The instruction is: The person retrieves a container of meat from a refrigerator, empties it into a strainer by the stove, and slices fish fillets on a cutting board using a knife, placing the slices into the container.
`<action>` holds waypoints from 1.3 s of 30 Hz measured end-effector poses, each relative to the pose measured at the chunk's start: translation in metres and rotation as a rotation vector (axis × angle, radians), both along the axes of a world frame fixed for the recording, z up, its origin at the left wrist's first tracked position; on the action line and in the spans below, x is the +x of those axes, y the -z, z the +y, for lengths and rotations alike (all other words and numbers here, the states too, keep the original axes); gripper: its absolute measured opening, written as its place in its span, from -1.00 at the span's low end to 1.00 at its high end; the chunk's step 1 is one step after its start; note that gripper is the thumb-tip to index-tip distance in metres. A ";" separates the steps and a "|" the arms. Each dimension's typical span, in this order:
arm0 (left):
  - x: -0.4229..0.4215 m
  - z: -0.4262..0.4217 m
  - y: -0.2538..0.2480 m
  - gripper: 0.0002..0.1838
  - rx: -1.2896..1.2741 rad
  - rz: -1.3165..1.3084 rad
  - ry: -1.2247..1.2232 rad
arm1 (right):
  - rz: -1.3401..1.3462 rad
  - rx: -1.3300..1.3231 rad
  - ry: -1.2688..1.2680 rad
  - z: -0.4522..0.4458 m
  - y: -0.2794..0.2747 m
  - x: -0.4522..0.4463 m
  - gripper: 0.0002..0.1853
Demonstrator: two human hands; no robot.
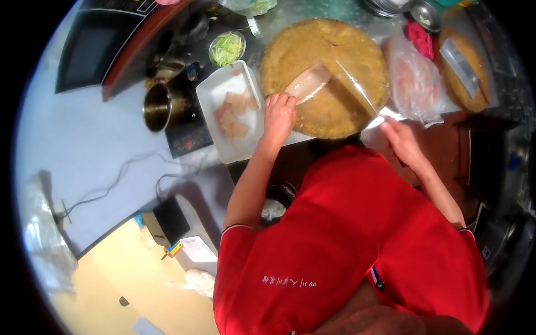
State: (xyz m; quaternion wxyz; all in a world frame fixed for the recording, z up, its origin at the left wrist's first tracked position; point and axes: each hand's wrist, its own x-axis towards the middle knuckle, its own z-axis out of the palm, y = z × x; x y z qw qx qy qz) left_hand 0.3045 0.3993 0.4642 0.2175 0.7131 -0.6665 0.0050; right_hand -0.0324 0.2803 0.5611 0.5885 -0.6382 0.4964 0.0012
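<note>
A pale pink slab of raw meat (310, 82) lies on a thick round wooden chopping board (318, 42). My left hand (280, 116) is at the board's left edge, its fingers curled together over the near end of the slab. In my right hand (401, 140), closed around the handle, is a kitchen knife (357, 87). Its blade is upright and seen nearly edge-on, above the right part of the board and apart from the meat. Most of the handle is hidden by the hand. Left of the board, a white plastic tub (215, 97) holds several cut pieces of meat (231, 120).
A bowl of shredded greens (228, 48) stands behind the tub. Right of the board lie a clear bag of pink meat (413, 78), a red cloth (419, 39) and a smaller board (477, 72) with a cleaver (459, 66). A metal pot (157, 109) is at far left.
</note>
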 end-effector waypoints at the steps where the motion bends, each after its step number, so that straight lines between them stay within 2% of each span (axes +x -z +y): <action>1: 0.002 -0.002 -0.003 -0.78 0.012 -0.001 0.027 | 0.046 0.006 -0.029 -0.002 -0.003 0.007 -0.46; 2: 0.004 -0.003 -0.005 -0.80 0.023 -0.001 0.056 | 0.093 0.011 -0.056 -0.004 -0.004 0.012 -0.45; 5: 0.006 -0.008 0.008 -0.81 -0.065 0.010 0.061 | -0.160 -0.387 -0.190 -0.010 0.031 0.023 -0.42; 8: 0.011 -0.006 0.013 -0.81 -0.031 0.012 -0.018 | -0.078 -0.391 -0.293 -0.019 0.018 0.047 -0.39; 11: 0.011 -0.007 0.004 -0.67 0.027 -0.109 -0.054 | -0.075 -0.524 -0.419 -0.024 0.035 0.063 -0.36; 14: -0.027 -0.022 0.001 -0.53 -0.037 -0.031 -0.038 | 0.059 -0.539 -0.473 -0.025 0.045 0.076 -0.41; 17: -0.066 -0.048 0.005 -0.47 -0.070 -0.015 -0.241 | 0.057 -0.585 -0.462 -0.026 0.056 0.076 -0.42; 20: -0.073 -0.066 0.001 -0.52 -0.079 0.037 -0.265 | 0.078 -0.601 -0.469 -0.027 0.057 0.076 -0.42; 23: -0.053 -0.061 0.013 -0.50 -0.127 0.070 -0.156 | 0.012 -0.578 -0.498 -0.031 0.046 0.073 -0.32; 26: -0.034 -0.053 0.031 -0.52 -0.057 0.046 -0.096 | 0.051 -0.543 -0.536 -0.030 0.035 0.071 -0.34; 30: -0.026 -0.042 0.039 -0.64 -0.087 -0.002 -0.020 | 0.009 -0.538 -0.492 -0.020 0.038 0.063 -0.34; 36: -0.044 -0.053 0.020 -0.65 -0.121 0.176 -0.080 | 0.062 -0.520 -0.470 -0.017 0.042 0.059 -0.35; 39: -0.045 -0.058 0.033 -0.65 -0.140 0.152 -0.138 | 0.051 -0.511 -0.474 -0.022 0.044 0.062 -0.35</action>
